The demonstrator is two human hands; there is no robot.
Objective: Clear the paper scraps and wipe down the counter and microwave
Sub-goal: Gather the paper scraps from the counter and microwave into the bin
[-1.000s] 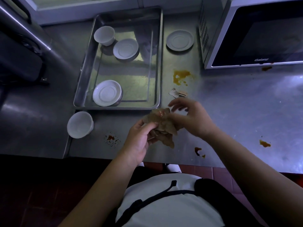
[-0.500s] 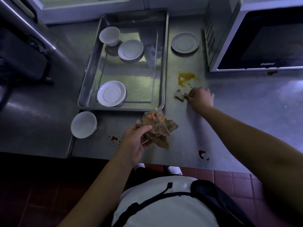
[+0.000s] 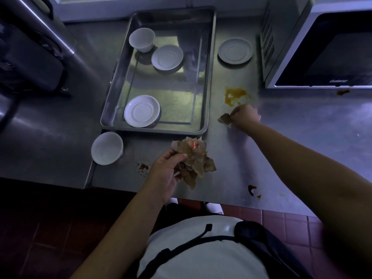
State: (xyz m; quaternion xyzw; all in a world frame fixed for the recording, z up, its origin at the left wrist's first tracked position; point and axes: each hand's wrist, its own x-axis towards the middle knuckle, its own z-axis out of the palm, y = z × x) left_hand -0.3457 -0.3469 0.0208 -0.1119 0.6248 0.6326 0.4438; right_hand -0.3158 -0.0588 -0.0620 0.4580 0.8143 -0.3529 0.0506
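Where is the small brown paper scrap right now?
Head view, right of centre: the small brown paper scrap is pinched by the right hand, just right of the rectangular metal tray's near corner and below the orange spill on the steel counter.

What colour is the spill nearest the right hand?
The spill is orange-yellow; head view.

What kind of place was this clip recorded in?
Probably a commercial or café kitchen: a stainless steel counter, a metal tray holding white saucers, and a microwave at the back right.
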